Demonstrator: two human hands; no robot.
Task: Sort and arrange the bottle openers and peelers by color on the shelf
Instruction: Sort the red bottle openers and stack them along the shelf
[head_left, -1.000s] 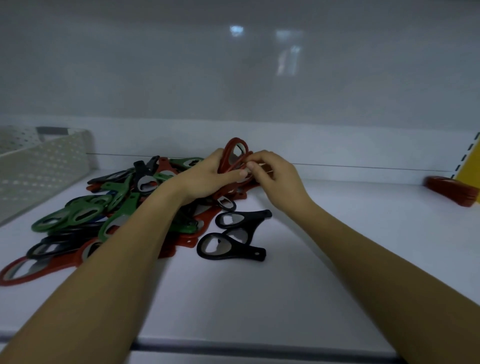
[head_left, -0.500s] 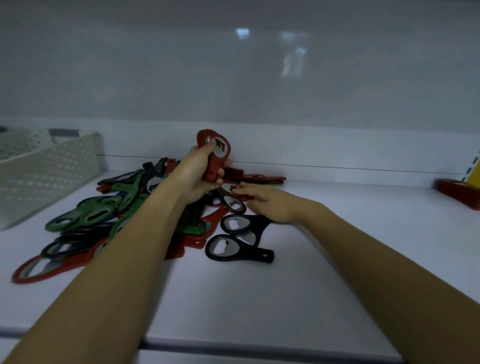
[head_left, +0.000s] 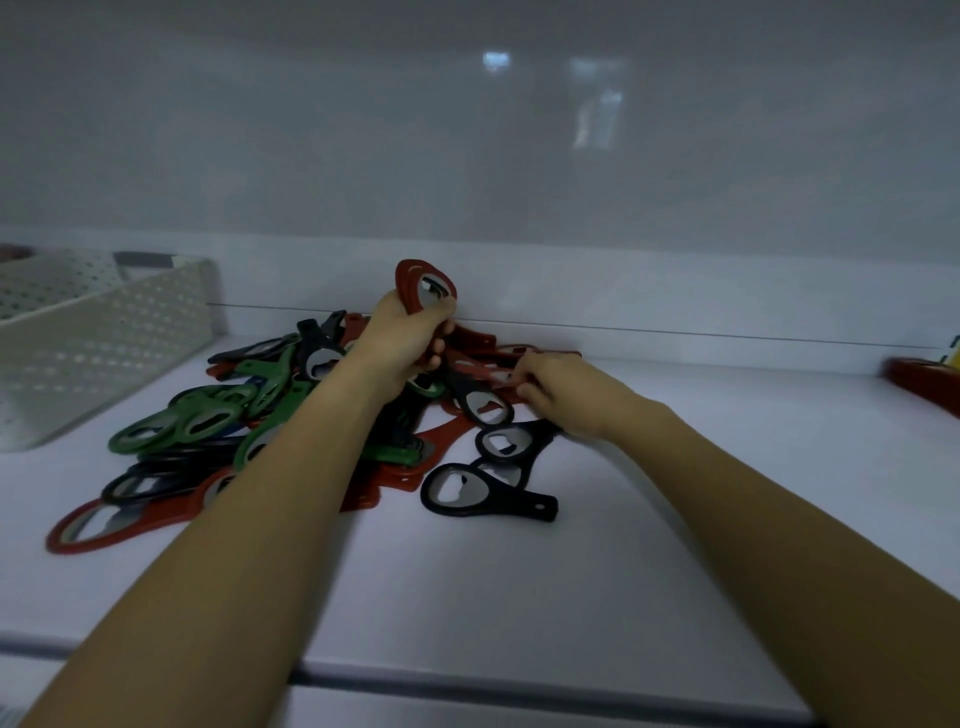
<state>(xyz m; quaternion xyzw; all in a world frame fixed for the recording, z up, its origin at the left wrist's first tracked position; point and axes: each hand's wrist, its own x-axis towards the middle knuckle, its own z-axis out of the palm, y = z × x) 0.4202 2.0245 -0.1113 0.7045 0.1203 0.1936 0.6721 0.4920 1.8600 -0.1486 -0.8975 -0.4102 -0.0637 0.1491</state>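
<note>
Head view, one frame; clock directions are read from the centre of the white shelf (head_left: 519, 597).

- Mixed pile of bottle openers (head_left: 291, 415) lies at about 11 o'clock, close to the shelf's back wall. Colours are jumbled: green openers (head_left: 176, 431) on the pile's 9 o'clock side, and a long red opener (head_left: 98, 527) at its 8 o'clock edge.
- Two black openers sit on the pile's 4 o'clock side. The nearer black opener (head_left: 483, 493) lies flat on bare shelf with its handle pointing to 3 o'clock. The second black opener (head_left: 511, 441) lies just behind it and overlaps it.
- Left hand (head_left: 410, 343) is raised above the pile's back edge, near 12 o'clock. Its fingers are wrapped around the handles of a red opener stack (head_left: 423, 288), whose heads stand up out of the fist. The count in the stack is not readable.
- Right hand (head_left: 566, 389) is low at the pile's 3 o'clock side, just beside the left hand and apart from it. Its fingertips (head_left: 524, 387) are curled down onto the red openers (head_left: 493, 371) lying there. Whether they pinch one cannot be told.
- White perforated basket (head_left: 104, 332) stands at 10 o'clock, well apart from the pile.
- A separate red stack (head_left: 924, 382) lies at the 3 o'clock edge of the frame, cut off by it.
</note>
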